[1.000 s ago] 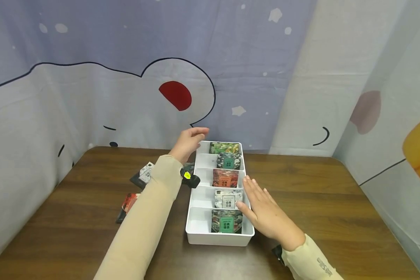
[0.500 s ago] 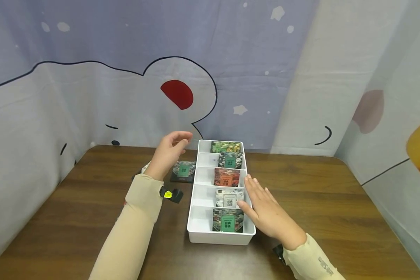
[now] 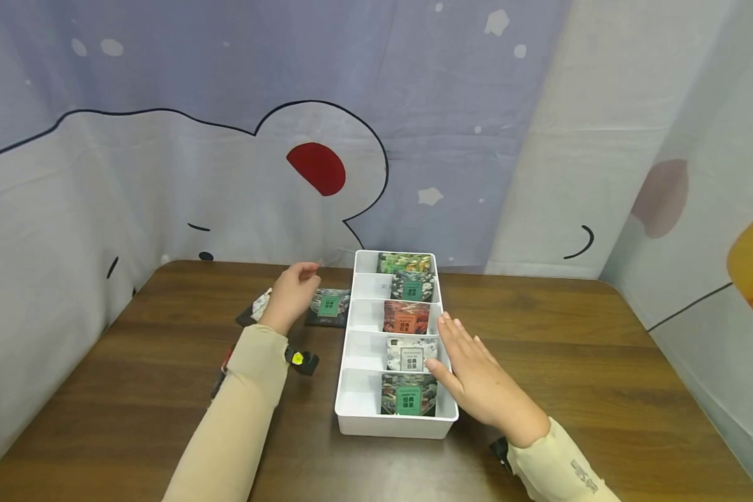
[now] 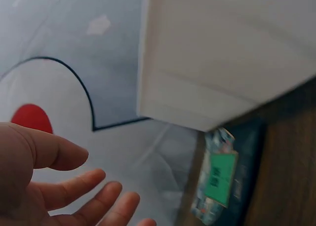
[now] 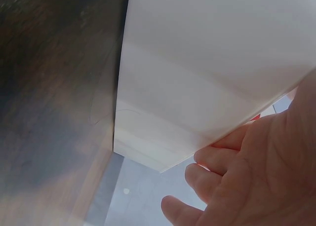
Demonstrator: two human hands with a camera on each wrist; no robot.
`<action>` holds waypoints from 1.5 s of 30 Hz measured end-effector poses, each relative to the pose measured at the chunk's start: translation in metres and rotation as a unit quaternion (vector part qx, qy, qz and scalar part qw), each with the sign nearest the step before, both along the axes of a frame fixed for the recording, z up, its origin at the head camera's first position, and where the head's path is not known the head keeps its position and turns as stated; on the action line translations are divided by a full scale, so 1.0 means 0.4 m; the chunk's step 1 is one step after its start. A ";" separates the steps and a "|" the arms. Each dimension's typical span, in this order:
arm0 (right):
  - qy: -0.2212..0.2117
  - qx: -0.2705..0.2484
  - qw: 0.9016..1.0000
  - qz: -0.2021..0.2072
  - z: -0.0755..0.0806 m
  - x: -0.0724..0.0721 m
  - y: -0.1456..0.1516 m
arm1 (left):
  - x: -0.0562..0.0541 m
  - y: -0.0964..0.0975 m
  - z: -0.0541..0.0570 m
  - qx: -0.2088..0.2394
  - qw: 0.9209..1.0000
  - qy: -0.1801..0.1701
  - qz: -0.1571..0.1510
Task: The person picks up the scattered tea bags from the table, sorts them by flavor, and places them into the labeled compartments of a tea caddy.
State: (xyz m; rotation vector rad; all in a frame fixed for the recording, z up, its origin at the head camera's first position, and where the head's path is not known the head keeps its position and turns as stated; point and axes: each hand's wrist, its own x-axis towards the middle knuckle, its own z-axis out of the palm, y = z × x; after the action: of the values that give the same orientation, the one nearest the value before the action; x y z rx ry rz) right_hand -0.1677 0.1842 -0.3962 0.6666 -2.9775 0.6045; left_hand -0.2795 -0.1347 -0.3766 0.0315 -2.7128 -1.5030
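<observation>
A white divided tray [image 3: 351, 401] stands on the table, tea sachets along the right side of its compartments. From front to back these are a green-label sachet [image 3: 408, 395], a white one [image 3: 411, 355], a red one [image 3: 406, 318], a dark green-label one [image 3: 412, 286] and a yellow-green one [image 3: 404, 263]. My left hand [image 3: 293, 296] is left of the tray, fingers loosely bent and holding nothing. Beside it lies a dark sachet with a green label [image 3: 328, 307]. My right hand [image 3: 477, 380] rests along the tray's right rim with straight fingers, thumb over the white sachet.
Left of my left hand a white-and-dark sachet [image 3: 261, 305] shows partly. Another reddish sachet [image 3: 227, 360] is mostly hidden behind the left sleeve. A patterned curtain [image 3: 226, 188] hangs behind the wooden table [image 3: 558, 335].
My left hand has moved from above the tray's far left corner leftward and down toward the loose sachets. The green-label sachet beside the tray is uncovered. The right hand stays at the rim.
</observation>
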 end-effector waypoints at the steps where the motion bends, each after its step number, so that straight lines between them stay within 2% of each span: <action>1: 0.000 0.000 1.000 0.000 0.000 0.000 0.000 | -0.004 -0.002 -0.006 -0.005 1.000 -0.002 0.001; 6: 0.000 0.001 1.000 0.000 -0.002 0.000 0.000 | -0.022 -0.008 -0.039 -0.024 1.000 -0.018 -0.004; 11: -0.001 0.001 1.000 -0.004 -0.003 0.004 0.004 | -0.030 -0.001 -0.061 -0.031 0.998 -0.048 -0.026; 17: -0.002 -0.002 1.000 -0.007 -0.002 0.010 0.009 | -0.028 0.012 -0.070 -0.043 0.995 -0.067 -0.054; 24: 0.015 -0.004 1.000 0.000 -0.003 0.002 0.011 | -0.032 0.015 -0.076 -0.045 0.994 -0.087 -0.055; 33: 0.023 0.000 1.000 0.002 -0.005 -0.005 0.012 | -0.045 0.008 -0.097 -0.009 0.996 -0.086 -0.034; 40: 0.021 -0.002 1.000 0.004 -0.008 -0.008 0.010 | -0.042 0.013 -0.092 0.037 0.995 -0.087 -0.007; 45: 0.019 -0.004 1.000 0.005 -0.007 -0.008 0.010 | -0.045 0.008 -0.093 0.063 0.996 -0.068 0.018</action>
State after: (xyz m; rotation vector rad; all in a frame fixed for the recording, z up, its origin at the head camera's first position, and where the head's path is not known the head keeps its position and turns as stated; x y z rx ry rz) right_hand -0.1709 0.1881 -0.3989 0.6835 -2.9371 0.5980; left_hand -0.2974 -0.1314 -0.4139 0.1923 -2.6974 -1.7185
